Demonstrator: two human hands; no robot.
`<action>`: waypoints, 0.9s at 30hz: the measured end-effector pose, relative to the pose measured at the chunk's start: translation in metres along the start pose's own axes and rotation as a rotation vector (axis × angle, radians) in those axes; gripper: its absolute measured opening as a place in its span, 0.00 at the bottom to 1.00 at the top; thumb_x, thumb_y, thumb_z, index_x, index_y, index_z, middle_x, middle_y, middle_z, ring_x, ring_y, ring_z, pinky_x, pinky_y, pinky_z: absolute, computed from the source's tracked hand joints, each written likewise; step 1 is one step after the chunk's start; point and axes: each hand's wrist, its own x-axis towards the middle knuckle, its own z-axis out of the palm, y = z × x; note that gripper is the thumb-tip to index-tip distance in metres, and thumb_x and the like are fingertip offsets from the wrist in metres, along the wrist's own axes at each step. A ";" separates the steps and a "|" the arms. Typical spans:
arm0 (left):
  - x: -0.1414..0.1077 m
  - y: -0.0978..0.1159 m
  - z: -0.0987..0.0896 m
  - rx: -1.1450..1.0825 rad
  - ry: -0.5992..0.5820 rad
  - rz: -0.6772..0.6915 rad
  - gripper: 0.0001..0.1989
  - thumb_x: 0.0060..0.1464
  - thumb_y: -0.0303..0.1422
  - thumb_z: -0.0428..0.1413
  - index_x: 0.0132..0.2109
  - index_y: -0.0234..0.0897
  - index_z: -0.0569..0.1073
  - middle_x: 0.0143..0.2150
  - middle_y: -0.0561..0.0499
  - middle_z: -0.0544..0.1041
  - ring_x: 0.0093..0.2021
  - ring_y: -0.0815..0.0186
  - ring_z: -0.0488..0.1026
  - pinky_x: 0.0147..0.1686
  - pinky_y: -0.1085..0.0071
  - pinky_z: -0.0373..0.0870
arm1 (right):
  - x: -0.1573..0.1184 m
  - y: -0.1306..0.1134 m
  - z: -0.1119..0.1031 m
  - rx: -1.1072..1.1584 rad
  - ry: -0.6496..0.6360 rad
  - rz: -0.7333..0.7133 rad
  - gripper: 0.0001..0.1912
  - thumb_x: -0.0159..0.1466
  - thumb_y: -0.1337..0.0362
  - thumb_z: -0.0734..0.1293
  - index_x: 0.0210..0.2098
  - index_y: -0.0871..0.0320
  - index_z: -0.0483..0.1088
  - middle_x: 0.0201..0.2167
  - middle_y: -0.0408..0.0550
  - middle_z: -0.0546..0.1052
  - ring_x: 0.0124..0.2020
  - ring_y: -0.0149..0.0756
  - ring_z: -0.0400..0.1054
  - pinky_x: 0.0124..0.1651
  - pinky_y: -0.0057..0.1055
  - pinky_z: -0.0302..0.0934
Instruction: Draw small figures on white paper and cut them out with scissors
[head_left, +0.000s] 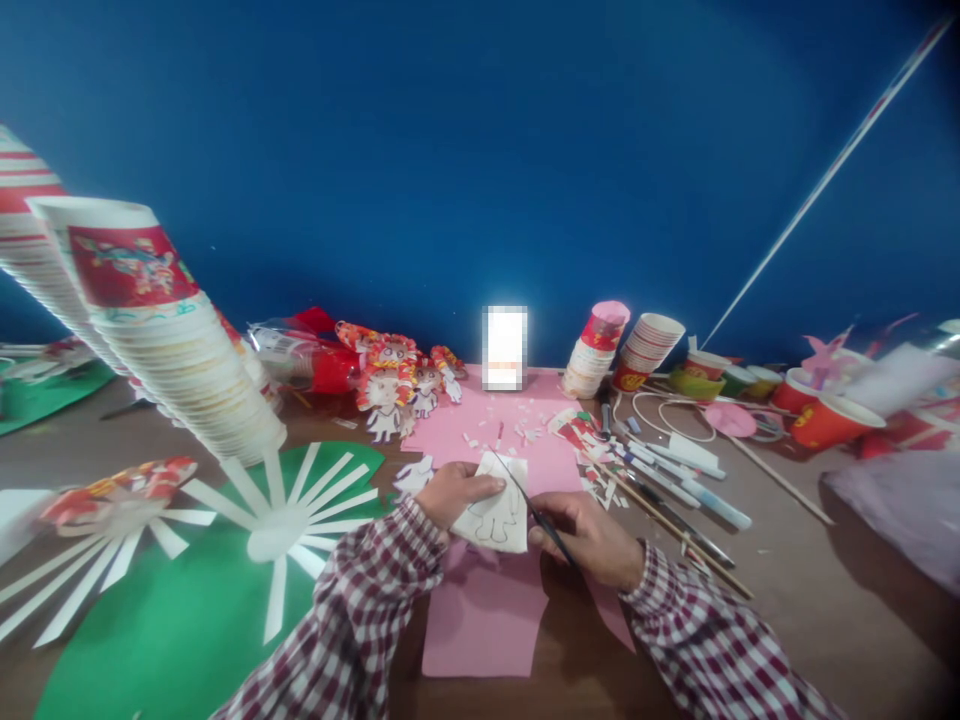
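My left hand (pixel 465 492) pinches the left edge of a white piece of paper (pixel 491 530), thumb on top. A figure is drawn on the paper in dark outline. My right hand (pixel 589 537) is closed around a slim black tool (pixel 550 530) with a thin pointed end. That end lies across the upper right part of the paper; I cannot tell whether it is a knife or a scissor blade. Below my hands are pink sheets (pixel 480 640). Just left of my left hand lies a white cut-out figure (pixel 414 478).
Stacked paper cups (pixel 187 360) lean at the left beside a green sheet (pixel 150 620) with white strips (pixel 274 600). Coloured cut-out figures (pixel 386 390) stand behind. A phone-like bright screen (pixel 504 340) faces me. Pens (pixel 716 500), paper scraps and red cups (pixel 836 420) are at right.
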 end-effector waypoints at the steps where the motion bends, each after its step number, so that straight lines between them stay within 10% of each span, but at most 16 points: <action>1: 0.000 0.000 0.000 -0.007 0.003 0.002 0.19 0.36 0.38 0.63 0.32 0.25 0.75 0.25 0.40 0.77 0.23 0.60 0.74 0.25 0.67 0.67 | 0.000 0.000 0.000 0.005 0.003 0.001 0.13 0.57 0.58 0.66 0.31 0.63 0.68 0.19 0.40 0.63 0.20 0.25 0.55 0.23 0.22 0.51; 27: 0.000 -0.001 0.004 0.010 0.004 0.027 0.19 0.36 0.40 0.63 0.32 0.25 0.75 0.25 0.41 0.77 0.24 0.60 0.74 0.27 0.67 0.67 | 0.001 0.004 0.003 0.236 -0.043 0.038 0.21 0.55 0.52 0.68 0.37 0.65 0.71 0.19 0.40 0.64 0.19 0.24 0.57 0.21 0.21 0.51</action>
